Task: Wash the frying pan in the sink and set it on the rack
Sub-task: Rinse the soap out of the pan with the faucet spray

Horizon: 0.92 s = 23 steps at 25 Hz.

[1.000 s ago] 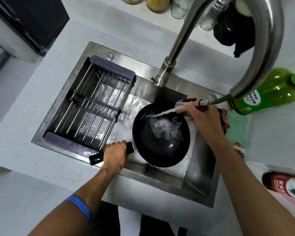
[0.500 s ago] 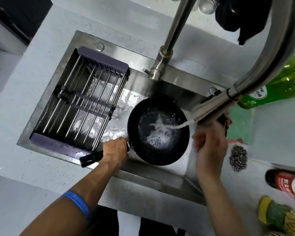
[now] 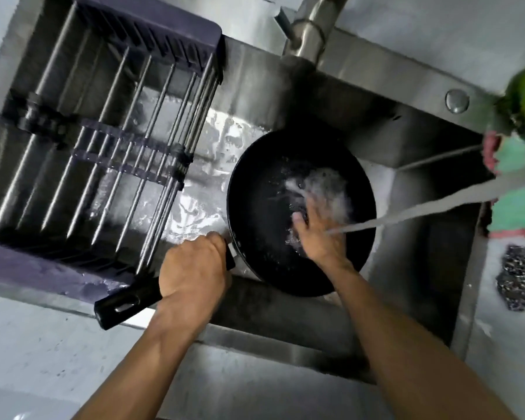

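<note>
We see a black frying pan (image 3: 264,207) sitting low in the steel sink (image 3: 361,86), on the right side. The left hand (image 3: 193,269) is curled tight around the pan's black handle (image 3: 125,304), which sticks out over the front edge of the sink. The right hand (image 3: 319,234) is inside the pan, flat on its bottom with the fingers spread out. A stream of water (image 3: 422,212) comes in from the right and lands on that hand, and there is white foam by the fingers. The rack (image 3: 103,140) lies across the left half of the sink, just beside the pan. A steel scrubber (image 3: 519,278) rests on the desk to the right, well apart from both hands.
</note>
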Available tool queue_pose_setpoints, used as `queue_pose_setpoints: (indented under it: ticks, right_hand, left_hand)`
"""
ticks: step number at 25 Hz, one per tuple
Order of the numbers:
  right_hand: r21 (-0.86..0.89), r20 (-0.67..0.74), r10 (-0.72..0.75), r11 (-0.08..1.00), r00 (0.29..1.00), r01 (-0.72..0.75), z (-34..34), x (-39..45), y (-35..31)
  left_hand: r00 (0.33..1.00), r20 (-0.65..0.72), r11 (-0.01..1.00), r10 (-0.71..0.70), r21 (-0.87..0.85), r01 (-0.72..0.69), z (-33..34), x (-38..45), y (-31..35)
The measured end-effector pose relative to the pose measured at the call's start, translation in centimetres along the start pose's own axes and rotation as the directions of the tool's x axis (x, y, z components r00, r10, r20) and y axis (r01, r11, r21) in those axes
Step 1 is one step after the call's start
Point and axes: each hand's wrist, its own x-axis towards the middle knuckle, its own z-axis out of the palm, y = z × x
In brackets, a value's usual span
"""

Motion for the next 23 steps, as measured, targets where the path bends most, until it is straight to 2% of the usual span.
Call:
queue_pose_setpoints:
  ticks: [1,2,3,5,6,7,8,9,10,12,13,14,15,16,17,18,19,20,21,22,23]
  right_hand:
    - [0.026,-0.071,0.112,0.993,0.991,-0.111,0.5,0.5,0.1]
    - [0.027,-0.106,0.125,0.992,0.987,-0.123,1.2,0.6,-1.1]
    - [0.006,-0.116,0.003,1.000,0.993,-0.002,1.9,0.4,-2.9]
    - [-0.036,-0.060,-0.278,0.961,0.959,0.276,2.9,1.0,-3.6]
    - [-0.018,-0.061,-0.243,0.970,0.968,0.243,2.5,1.9,-3.1]
    - [0.054,-0.119,-0.051,0.997,0.992,0.058,2.1,2.6,-2.4]
    - [0.107,-0.163,0.120,0.989,0.979,-0.104,2.3,3.0,-2.3]
    - [0.111,-0.190,0.159,0.984,0.969,-0.139,2.4,2.7,-3.0]
    - [0.088,-0.184,0.038,0.996,0.982,-0.022,2.9,2.0,-4.3]
    - [0.012,-0.139,-0.266,0.963,0.954,0.270,3.2,2.1,-4.5]
    - [0.036,-0.127,-0.231,0.971,0.965,0.238,2.6,2.7,-3.9]
    - [0.104,-0.149,-0.021,0.994,0.989,0.037,2.1,3.5,-3.2]
    - [0.147,-0.191,0.160,0.980,0.968,-0.133,1.8,3.9,-3.2]
    - [0.155,-0.229,0.202,0.973,0.952,-0.169,1.9,3.8,-4.1]
    - [0.120,-0.223,0.068,0.992,0.973,-0.043,2.2,3.2,-5.7]
    - [0.027,-0.177,-0.160,0.986,0.971,0.167,2.6,2.9,-6.4]
    - [-0.002,-0.102,-0.344,0.938,0.933,0.345,2.3,3.1,-5.9]
    - [-0.015,-0.052,-0.407,0.913,0.912,0.407,1.8,3.9,-4.7]
    - [0.026,-0.082,-0.295,0.954,0.952,0.297,1.1,4.6,-3.0]
    - [0.089,-0.161,-0.047,0.994,0.986,0.062,0.7,4.9,-1.3]
    - [0.124,-0.241,0.140,0.986,0.960,-0.112,0.8,5.0,-0.8]
  left_hand:
    - [1.000,0.007,1.000,-0.005,0.006,0.005,0.0,0.1,0.1]
    - [1.000,0.008,1.000,-0.008,0.008,0.008,0.0,0.2,0.2]
    - [1.000,0.005,1.000,-0.014,0.005,0.014,0.0,0.2,0.3]
    - [1.000,0.003,1.000,-0.015,-0.006,0.016,-0.1,0.3,0.5]
    - [1.000,0.014,1.000,-0.020,-0.018,0.020,-0.1,0.3,0.4]
    - [0.999,0.028,0.999,-0.025,-0.030,0.026,-0.1,0.2,0.4]
    - [0.999,0.026,0.999,-0.027,-0.038,0.028,-0.1,0.2,0.4]
    - [0.999,0.019,0.999,-0.026,-0.036,0.027,-0.2,0.2,0.4]
    - [1.000,0.011,0.999,-0.025,-0.030,0.025,-0.2,0.2,0.4]
    - [1.000,0.002,0.999,-0.021,-0.024,0.021,-0.3,0.3,0.3]
    - [1.000,0.007,0.999,-0.018,-0.027,0.018,-0.3,0.2,0.3]
    - [1.000,0.017,0.999,-0.015,-0.038,0.016,-0.4,0.1,0.4]
    - [1.000,0.021,0.999,-0.017,-0.050,0.018,-0.4,0.1,0.5]
    - [1.000,0.015,0.999,-0.019,-0.050,0.020,-0.5,0.1,0.4]
    - [1.000,0.005,0.999,-0.022,-0.045,0.022,-0.5,0.2,0.4]
    - [1.000,0.000,0.999,-0.022,-0.042,0.022,-0.5,0.3,0.4]
    - [1.000,0.002,0.999,-0.024,-0.043,0.024,-0.5,0.3,0.3]
    - [1.000,0.011,0.999,-0.026,-0.047,0.027,-0.5,0.2,0.3]
    - [1.000,0.017,0.998,-0.025,-0.055,0.026,-0.6,0.1,0.3]
    - [0.999,0.021,0.997,-0.024,-0.066,0.025,-0.6,-0.1,0.5]
    - [1.000,0.019,0.997,-0.023,-0.070,0.024,-0.6,-0.1,0.5]
